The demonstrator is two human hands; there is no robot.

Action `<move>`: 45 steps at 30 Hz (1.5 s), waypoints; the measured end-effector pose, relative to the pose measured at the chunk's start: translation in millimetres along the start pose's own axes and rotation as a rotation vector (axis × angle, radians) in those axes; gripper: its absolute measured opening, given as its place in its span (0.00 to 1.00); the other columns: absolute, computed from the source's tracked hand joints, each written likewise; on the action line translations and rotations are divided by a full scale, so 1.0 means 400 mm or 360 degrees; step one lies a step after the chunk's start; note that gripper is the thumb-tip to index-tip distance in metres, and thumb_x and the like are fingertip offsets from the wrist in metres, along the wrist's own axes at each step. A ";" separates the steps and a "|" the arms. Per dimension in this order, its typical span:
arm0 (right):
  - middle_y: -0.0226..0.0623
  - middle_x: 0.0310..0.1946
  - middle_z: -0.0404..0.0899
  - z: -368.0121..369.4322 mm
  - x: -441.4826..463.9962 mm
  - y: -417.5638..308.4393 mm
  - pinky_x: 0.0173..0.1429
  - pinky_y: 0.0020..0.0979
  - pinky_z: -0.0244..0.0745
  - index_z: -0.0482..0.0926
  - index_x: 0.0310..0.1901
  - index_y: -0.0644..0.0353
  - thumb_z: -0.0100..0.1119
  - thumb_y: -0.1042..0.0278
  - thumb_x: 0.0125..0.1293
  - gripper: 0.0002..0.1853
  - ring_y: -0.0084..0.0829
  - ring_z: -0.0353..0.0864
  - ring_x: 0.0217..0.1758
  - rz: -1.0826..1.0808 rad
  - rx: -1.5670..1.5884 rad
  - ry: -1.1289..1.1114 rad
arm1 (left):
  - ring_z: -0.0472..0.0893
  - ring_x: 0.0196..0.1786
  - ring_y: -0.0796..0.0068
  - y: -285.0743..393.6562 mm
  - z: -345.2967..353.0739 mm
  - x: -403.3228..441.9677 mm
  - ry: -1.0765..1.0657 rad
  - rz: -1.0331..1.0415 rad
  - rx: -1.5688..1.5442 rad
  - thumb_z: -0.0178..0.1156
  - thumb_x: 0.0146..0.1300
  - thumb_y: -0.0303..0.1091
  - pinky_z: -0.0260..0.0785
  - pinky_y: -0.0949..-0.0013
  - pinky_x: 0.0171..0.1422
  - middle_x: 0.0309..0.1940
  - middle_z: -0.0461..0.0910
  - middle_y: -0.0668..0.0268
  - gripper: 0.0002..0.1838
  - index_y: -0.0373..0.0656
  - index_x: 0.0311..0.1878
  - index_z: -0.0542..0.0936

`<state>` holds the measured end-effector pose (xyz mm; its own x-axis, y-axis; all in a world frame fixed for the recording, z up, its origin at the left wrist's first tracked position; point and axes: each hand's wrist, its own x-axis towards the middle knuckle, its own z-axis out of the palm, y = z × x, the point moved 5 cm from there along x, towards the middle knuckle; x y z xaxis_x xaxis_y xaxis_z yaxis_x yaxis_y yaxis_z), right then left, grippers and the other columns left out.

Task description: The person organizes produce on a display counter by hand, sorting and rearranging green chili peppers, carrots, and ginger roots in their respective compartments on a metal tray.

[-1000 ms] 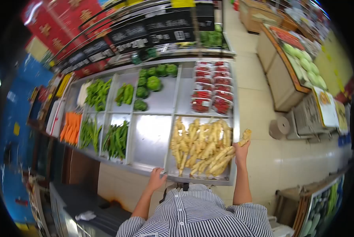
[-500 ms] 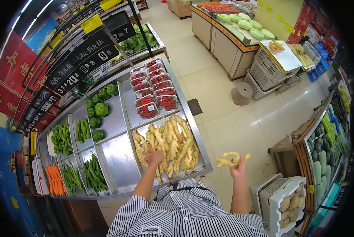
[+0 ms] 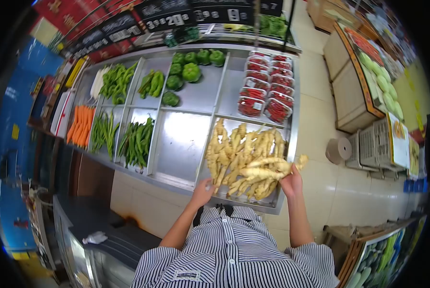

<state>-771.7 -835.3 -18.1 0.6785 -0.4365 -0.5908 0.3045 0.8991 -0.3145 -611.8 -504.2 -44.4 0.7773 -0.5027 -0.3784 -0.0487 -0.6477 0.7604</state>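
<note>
While my right hand [image 3: 292,184] pinches ginger [image 3: 267,169], lopsided weight could drop it (my left hand [image 3: 203,194]: I can't tell its pose).

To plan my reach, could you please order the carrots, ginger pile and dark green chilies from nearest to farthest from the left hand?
1. Ginger pile, beside the left hand
2. Dark green chilies, to its left
3. Carrots, farther left, past the chilies
</note>
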 end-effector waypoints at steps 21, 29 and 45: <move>0.50 0.45 0.79 0.464 0.559 1.019 0.50 0.38 0.77 0.69 0.54 0.68 0.63 0.57 0.62 0.26 0.41 0.81 0.47 -0.0135 -0.2730 -0.0280 | 0.79 0.49 0.71 -0.504 -0.351 -0.445 0.0663 -0.0873 -0.1039 0.57 0.69 0.41 0.74 0.67 0.49 0.47 0.78 0.61 0.19 0.36 0.54 0.75; 0.50 0.49 0.77 0.529 0.549 0.993 0.50 0.36 0.78 0.67 0.58 0.69 0.63 0.61 0.61 0.28 0.41 0.80 0.50 0.0101 -0.2700 -0.0428 | 0.79 0.43 0.73 -0.599 -0.469 -0.409 0.0608 -0.0954 -0.0879 0.57 0.69 0.40 0.72 0.71 0.48 0.40 0.80 0.62 0.17 0.37 0.53 0.77; 0.37 0.43 0.80 -0.025 -0.231 0.236 0.43 0.29 0.78 0.75 0.50 0.62 0.58 0.63 0.67 0.14 0.29 0.82 0.44 -0.0337 -0.1110 0.0424 | 0.66 0.66 0.44 -0.016 -0.010 0.262 -0.0449 0.0592 0.0316 0.61 0.63 0.46 0.63 0.54 0.67 0.64 0.62 0.38 0.37 0.35 0.68 0.61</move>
<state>-812.1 -710.6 -0.6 0.4421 -0.6696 -0.5968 -0.1414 0.6050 -0.7835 -527.6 -550.5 -86.9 0.4860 -0.8375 -0.2498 -0.4295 -0.4778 0.7663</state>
